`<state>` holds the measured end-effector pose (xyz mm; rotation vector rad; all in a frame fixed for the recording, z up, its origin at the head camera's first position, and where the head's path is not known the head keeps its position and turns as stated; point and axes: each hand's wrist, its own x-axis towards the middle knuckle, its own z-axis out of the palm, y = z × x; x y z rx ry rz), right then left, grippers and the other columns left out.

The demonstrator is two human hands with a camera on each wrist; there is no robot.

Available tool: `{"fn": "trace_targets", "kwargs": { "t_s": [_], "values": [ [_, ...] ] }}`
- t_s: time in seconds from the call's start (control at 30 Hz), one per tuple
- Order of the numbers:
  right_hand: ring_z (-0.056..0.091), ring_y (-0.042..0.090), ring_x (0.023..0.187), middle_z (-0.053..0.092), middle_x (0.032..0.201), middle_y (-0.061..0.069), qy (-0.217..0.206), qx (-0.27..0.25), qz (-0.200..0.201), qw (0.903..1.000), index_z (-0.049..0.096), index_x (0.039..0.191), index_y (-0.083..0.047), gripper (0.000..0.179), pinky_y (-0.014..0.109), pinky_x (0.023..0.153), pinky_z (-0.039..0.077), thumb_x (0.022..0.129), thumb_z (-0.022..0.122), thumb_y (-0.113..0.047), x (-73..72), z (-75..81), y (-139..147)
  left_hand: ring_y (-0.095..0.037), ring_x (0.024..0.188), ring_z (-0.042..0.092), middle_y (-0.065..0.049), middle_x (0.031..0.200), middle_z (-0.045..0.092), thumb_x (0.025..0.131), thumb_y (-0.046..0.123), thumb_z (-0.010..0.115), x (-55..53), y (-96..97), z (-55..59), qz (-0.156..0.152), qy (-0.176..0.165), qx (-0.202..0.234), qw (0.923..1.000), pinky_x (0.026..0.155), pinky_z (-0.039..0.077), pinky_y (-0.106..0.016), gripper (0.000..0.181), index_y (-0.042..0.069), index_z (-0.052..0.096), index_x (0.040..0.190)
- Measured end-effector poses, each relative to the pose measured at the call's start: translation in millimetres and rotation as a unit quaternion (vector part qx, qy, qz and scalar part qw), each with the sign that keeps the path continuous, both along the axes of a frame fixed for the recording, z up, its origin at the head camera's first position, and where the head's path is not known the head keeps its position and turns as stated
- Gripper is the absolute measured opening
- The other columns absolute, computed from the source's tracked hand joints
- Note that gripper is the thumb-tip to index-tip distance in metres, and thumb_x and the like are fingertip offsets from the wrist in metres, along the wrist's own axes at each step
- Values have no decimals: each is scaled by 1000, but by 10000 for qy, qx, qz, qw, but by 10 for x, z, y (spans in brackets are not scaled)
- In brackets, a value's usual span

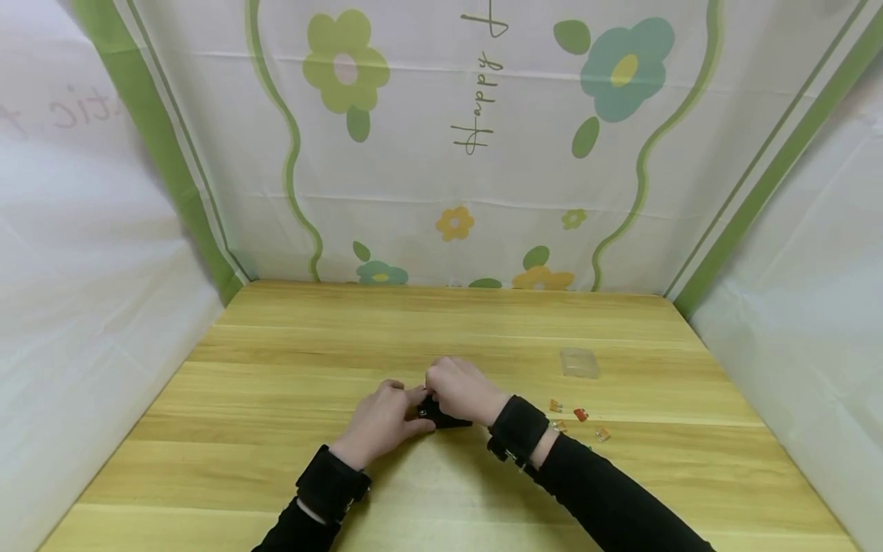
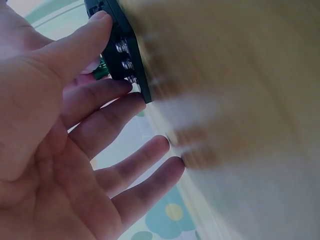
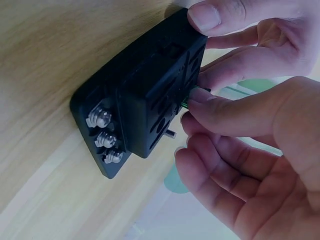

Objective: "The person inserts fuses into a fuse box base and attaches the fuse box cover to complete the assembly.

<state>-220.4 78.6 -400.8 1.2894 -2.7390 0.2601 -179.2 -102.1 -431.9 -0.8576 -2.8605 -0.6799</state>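
Observation:
A black fuse block (image 1: pixel 450 421) with metal screw terminals (image 3: pixel 102 119) along one side lies on the wooden table in front of the person. My left hand (image 1: pixel 383 420) holds the block by its left end, thumb on the near side and fingers on the far side; two of its fingers extend past the block in the left wrist view. Above the block, my right hand (image 1: pixel 465 389) pinches a small green blade fuse (image 3: pixel 184 104) between thumb and fingertips, right at the slotted top face. Most of the fuse is hidden by the fingers. A short threaded post (image 3: pixel 170 134) sticks up from that face.
To the right of the right wrist lie several small blade fuses, among them a red one (image 1: pixel 581 415) and an orange one (image 1: pixel 602 434). Behind them sits a clear plastic cover (image 1: pixel 579 363). Printed white cloth (image 1: pixel 414 169) encloses the table (image 1: pixel 310 322) at the back and sides.

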Motion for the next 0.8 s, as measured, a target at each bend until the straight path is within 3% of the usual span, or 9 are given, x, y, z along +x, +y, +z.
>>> {"fn": "trace_targets", "kwargs": {
  "t_s": [0.2,0.53,0.8],
  "values": [
    [35,8,57,45,60,-7,12,66,79,9999,53,61,-16,36,21,55,32,80,68,10,-17,-7,-4,-43,116,55,-14,121,66,87,38,76,-6,1,-6,8,-18,19,10000,79,52,-51,54,11,65,132],
    [34,6,56,45,59,-7,29,-4,297,9996,52,60,-15,37,19,55,32,81,68,11,-46,-15,-5,-42,113,57,-13,118,67,86,36,77,-20,-14,-28,-84,134,1,9999,78,53,-49,53,11,65,131],
    [22,10,57,27,58,-7,-83,28,385,9992,36,61,-18,47,22,55,25,80,65,15,-60,-16,-11,-43,111,57,-17,114,68,85,34,78,-13,-10,-8,-36,188,-31,9998,73,54,-50,52,12,66,131]
  ]
}}
